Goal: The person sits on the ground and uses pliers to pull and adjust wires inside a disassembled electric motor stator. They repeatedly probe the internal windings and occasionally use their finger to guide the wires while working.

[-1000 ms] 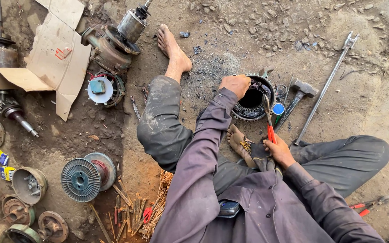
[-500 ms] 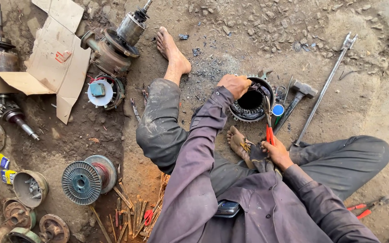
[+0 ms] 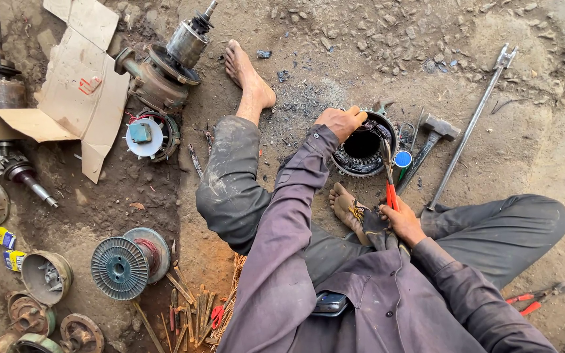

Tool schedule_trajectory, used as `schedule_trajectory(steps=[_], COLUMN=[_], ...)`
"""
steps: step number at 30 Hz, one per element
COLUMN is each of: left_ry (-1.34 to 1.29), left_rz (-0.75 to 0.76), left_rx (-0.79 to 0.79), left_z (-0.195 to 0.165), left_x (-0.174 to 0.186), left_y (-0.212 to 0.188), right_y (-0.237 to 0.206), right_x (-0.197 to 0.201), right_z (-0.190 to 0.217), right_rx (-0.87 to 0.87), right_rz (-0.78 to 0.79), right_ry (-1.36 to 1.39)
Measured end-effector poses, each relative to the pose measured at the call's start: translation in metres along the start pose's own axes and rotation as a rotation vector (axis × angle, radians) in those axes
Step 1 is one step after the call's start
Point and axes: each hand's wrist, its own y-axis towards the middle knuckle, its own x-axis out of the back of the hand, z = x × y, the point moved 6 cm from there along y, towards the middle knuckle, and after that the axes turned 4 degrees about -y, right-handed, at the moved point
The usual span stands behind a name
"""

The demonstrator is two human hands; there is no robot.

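The right hand is closed around the red handles of a pair of pliers, whose dark jaws point up into the round motor stator lying on the dirt. The left hand is curled over the upper left rim of that stator, fingers bent down on the metal edge — a firm hold on the housing. The stator sits on the ground just beyond the person's bare right foot, its hollow middle dark and its copper windings showing as a tangled ring inside the rim; whether the pliers' tips actually pinch a wire cannot be told.

In the head view, the only one, the person sits on the ground in a purple shirt and grey trousers, the left leg stretched out with its bare foot well apart from the stator. Just to the right of the stator lie a small blue-topped can, a hammer and a long steel bar. A second pair of red-handled pliers lies near the right knee.

Off to the left lie a piece of torn cardboard, a motor rotor with its housing, a white fan-like part and a spool of copper wire — all well apart from the hands.
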Motion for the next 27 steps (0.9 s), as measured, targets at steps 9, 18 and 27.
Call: schedule_trajectory(steps=[9,18,27], left_ry=[0.007,-0.065,-0.339], left_rz=[-0.015,-0.328,-0.292], left_rx=[-0.012,0.083,0.474], left_z=[-0.003,-0.003,0.02], left_x=[0.004,0.02,0.023], left_y=[0.003,-0.003,-0.012], right_y=[-0.001,-0.006,-0.009], right_x=[0.0,0.003,0.021], right_z=[0.002,0.006,0.045], right_rx=[0.0,-0.01,-0.11], right_rz=[0.0,-0.01,0.114], right_ry=[-0.013,-0.024,0.118])
